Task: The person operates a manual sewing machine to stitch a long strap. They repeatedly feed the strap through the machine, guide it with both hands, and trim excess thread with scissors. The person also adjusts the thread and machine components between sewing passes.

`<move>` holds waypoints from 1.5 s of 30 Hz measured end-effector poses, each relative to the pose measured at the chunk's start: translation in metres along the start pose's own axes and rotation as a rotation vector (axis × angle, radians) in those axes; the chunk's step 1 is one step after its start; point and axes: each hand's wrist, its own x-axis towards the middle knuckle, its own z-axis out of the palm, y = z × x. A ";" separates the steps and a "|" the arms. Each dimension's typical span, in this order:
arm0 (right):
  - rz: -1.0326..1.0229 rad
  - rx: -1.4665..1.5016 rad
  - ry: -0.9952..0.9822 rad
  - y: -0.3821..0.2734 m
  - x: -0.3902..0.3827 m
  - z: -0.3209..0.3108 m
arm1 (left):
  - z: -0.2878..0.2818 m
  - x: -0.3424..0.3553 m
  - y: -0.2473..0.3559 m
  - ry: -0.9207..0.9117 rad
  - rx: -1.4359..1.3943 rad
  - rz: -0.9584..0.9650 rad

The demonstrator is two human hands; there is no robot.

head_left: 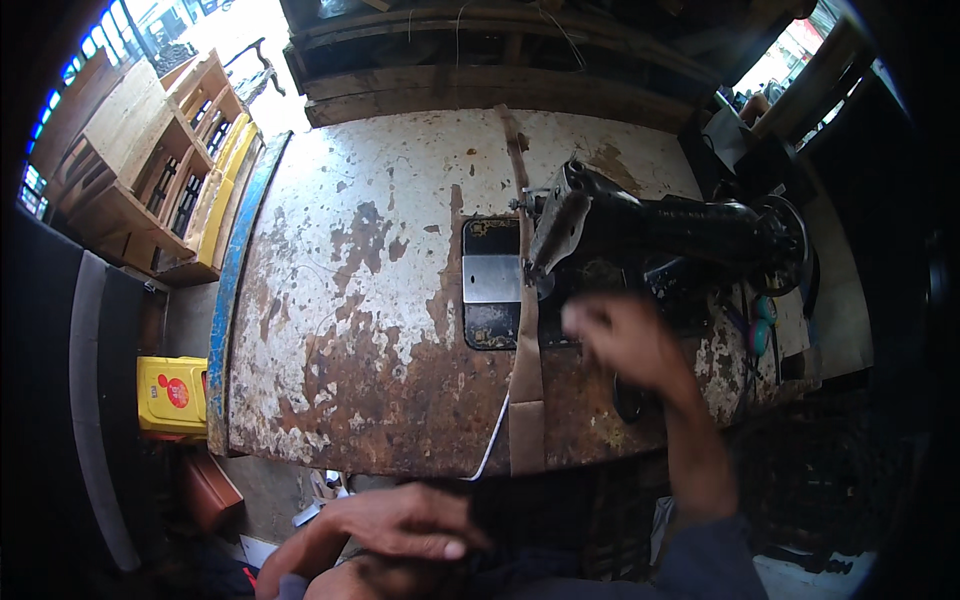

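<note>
A black sewing machine (660,220) stands on the right half of a worn table, its head over a metal plate (490,279). One long brown strip (528,370) runs under the needle area, from the table's far part to its front edge. Beside the strip, a white cord (492,440) hangs over the front edge. My right hand (625,335) is in front of the machine's arm, right of the strip. Motion smears its fingers, so any hold is unclear. Low in view, my left hand (415,525) lies over my lap with fingers stretched out, holding nothing visible.
The table (330,380) has peeling white paint and a blue left edge. Wooden shelving (150,160) and a yellow container (172,393) stand to the left. Small teal and pink items (762,322) lie by the machine's handwheel (783,245). Wooden boards (490,90) line the back.
</note>
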 end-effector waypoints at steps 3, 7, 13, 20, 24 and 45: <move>0.188 0.028 -0.530 -0.015 -0.109 0.030 | 0.026 -0.027 -0.030 -0.144 0.036 -0.328; 0.144 -0.287 0.011 0.007 -0.155 0.143 | 0.043 -0.032 -0.059 -0.018 0.210 -0.651; 0.027 0.466 0.132 0.031 -0.168 0.183 | 0.058 0.002 -0.065 -0.092 0.404 -0.704; 0.041 0.308 0.148 -0.013 -0.204 0.152 | 0.082 0.052 -0.053 -0.476 0.396 -0.719; -0.086 0.084 0.440 -0.010 -0.211 0.156 | 0.093 0.058 -0.051 -0.773 0.307 -0.790; -0.193 -0.038 0.502 -0.039 -0.222 0.147 | 0.012 0.116 -0.003 1.080 -0.034 -0.415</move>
